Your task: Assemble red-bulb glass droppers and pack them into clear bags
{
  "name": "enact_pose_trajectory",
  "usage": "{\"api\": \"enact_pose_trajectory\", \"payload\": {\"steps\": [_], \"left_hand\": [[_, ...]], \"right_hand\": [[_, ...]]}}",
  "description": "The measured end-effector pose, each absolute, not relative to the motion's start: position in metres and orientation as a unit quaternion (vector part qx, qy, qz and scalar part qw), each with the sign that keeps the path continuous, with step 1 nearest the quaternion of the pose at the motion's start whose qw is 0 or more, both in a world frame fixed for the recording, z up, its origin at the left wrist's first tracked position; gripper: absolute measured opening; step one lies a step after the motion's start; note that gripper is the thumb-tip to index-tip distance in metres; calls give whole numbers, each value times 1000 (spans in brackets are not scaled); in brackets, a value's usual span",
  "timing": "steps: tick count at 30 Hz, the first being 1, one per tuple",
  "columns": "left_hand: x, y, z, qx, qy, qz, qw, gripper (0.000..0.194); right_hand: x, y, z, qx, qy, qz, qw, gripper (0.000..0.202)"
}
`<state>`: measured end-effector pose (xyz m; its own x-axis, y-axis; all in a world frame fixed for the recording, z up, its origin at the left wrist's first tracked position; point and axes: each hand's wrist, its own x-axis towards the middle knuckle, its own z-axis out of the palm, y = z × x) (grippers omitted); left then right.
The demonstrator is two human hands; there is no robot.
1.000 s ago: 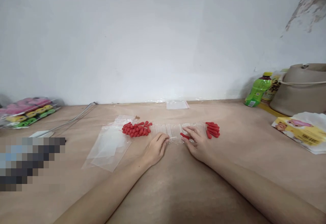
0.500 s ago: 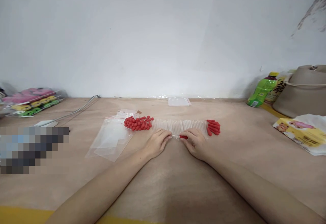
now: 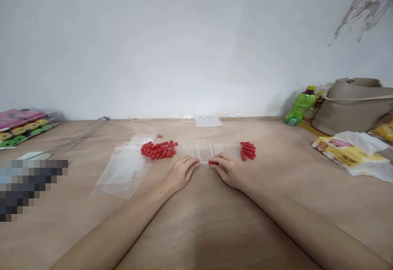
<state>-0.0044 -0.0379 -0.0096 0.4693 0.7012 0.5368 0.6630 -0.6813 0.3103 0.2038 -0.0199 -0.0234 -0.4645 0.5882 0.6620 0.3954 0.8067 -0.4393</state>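
Note:
A row of clear plastic tubes lies across the middle of the brown table. A heap of short red caps sits at its left end and a smaller stack of longer red caps at its right end. My left hand pinches one clear tube at the near edge of the row. My right hand pinches a red cap at the end of that same tube. The fingertips of both hands nearly meet.
Clear zip bags lie left of the red heap, another small bag by the wall. A green bottle, a beige bag and a tissue pack stand at the right. Coloured rolls and a cable are at the left.
My right hand brought the red cap onto the end of the tube in my left hand, and the two hands closed together. The view shifted slightly.

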Motion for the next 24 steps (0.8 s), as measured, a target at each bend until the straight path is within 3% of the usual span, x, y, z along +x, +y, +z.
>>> {"api": "enact_pose_trajectory", "payload": {"steps": [24], "left_hand": [[-7, -36, -11, 890, 316, 328, 18, 25]], "right_hand": [[204, -20, -21, -263, -863, 110, 417, 16]]}}
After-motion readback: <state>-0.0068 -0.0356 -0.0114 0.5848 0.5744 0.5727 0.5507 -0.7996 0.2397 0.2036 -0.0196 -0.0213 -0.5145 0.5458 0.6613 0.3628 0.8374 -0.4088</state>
